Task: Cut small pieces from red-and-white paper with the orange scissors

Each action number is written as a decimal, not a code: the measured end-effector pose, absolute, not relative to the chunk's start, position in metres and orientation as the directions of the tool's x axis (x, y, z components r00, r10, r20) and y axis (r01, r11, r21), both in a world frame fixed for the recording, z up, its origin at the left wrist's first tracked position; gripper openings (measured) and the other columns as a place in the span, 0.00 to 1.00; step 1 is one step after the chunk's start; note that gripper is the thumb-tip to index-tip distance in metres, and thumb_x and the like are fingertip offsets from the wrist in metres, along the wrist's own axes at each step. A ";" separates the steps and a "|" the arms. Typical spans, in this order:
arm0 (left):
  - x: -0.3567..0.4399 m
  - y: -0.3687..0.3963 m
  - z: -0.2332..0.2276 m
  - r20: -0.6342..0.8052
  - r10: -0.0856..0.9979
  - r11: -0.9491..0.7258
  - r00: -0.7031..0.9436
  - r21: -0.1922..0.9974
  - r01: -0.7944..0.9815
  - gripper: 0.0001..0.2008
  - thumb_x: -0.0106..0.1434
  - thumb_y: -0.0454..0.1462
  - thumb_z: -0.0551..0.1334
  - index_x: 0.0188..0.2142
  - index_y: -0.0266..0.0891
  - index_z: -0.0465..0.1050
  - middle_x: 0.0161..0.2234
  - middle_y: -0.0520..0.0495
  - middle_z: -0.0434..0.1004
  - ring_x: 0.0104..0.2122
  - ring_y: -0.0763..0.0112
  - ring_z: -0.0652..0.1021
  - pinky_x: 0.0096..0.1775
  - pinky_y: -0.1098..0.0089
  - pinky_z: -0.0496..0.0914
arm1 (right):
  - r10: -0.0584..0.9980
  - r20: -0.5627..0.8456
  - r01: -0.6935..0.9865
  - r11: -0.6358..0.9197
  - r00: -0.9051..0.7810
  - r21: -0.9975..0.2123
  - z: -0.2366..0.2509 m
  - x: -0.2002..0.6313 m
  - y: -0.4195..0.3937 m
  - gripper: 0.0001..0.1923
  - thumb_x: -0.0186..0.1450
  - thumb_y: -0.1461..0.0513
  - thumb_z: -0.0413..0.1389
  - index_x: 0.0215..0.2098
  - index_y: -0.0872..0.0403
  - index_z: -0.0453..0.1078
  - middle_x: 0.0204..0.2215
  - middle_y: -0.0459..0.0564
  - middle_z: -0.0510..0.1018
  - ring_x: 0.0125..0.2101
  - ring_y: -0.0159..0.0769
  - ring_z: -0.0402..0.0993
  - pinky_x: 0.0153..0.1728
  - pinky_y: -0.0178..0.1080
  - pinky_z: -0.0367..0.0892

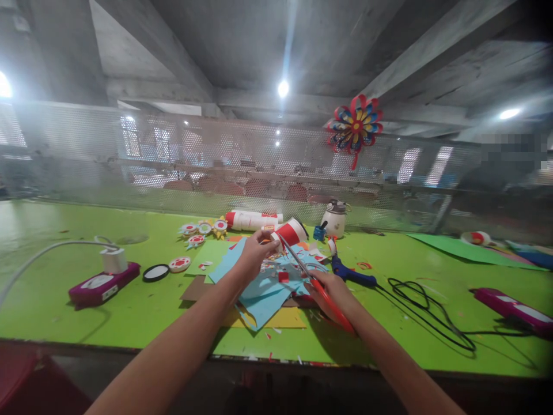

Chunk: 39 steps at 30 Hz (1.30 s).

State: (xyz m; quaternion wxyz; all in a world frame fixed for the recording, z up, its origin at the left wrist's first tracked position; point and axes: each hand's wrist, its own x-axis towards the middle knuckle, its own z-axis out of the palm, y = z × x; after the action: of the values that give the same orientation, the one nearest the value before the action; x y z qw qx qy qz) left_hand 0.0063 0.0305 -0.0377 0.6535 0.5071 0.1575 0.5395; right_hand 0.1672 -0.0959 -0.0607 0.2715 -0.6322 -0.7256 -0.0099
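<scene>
A red and white paper cup (292, 232) lies tilted in the grip of my left hand (258, 252), its open end toward the right. My right hand (330, 293) is closed round the red handles of a pair of scissors (306, 268). The blades point up and left and meet the cup near its left end; whether they cut into it I cannot tell. Beneath both hands lie light blue paper sheets (264, 304) strewn with small red and white scraps. A blue hot glue gun (349, 273) rests right of my right hand.
Stacked paper cups (254, 221) lie at the back, beside small flower-shaped pieces (204, 229). A jug-like bottle (334, 220) stands behind the glue gun. Purple power strips (103, 286) sit left and right, and a black cable (425, 305) loops on the right. A mesh partition (259, 167) closes the back.
</scene>
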 end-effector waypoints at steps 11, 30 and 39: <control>-0.002 0.039 -0.035 0.235 0.835 0.091 0.498 0.833 -0.546 0.11 0.48 0.30 0.67 0.32 0.32 0.71 0.32 0.40 0.77 0.30 0.64 0.78 0.39 0.59 0.73 | 0.905 0.418 0.921 0.225 -0.076 -0.318 -0.065 0.170 -0.095 0.10 0.67 0.61 0.53 0.45 0.56 0.69 0.43 0.50 0.75 0.39 0.38 0.74 0.39 0.45 0.71; 0.001 0.038 -0.039 0.310 0.802 0.037 0.510 0.827 -0.561 0.16 0.45 0.31 0.70 0.34 0.33 0.69 0.30 0.43 0.76 0.30 0.64 0.78 0.41 0.56 0.71 | 0.903 0.424 0.912 0.228 -0.066 -0.342 -0.066 0.172 -0.093 0.10 0.67 0.61 0.53 0.45 0.57 0.69 0.42 0.50 0.75 0.37 0.38 0.75 0.38 0.44 0.71; 0.002 0.035 -0.037 0.320 0.821 0.012 0.473 0.818 -0.574 0.17 0.45 0.31 0.70 0.35 0.33 0.68 0.31 0.42 0.76 0.31 0.63 0.78 0.40 0.56 0.71 | 0.894 0.437 0.905 0.259 -0.093 -0.336 -0.060 0.168 -0.097 0.10 0.67 0.61 0.54 0.45 0.57 0.69 0.42 0.50 0.75 0.39 0.39 0.75 0.39 0.45 0.71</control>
State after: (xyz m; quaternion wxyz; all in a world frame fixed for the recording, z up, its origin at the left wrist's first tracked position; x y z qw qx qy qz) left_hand 0.0019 0.0346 -0.0373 0.7004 0.4959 0.1243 0.4981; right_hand 0.1676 -0.0969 -0.0596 0.2880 -0.6087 -0.7392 -0.0096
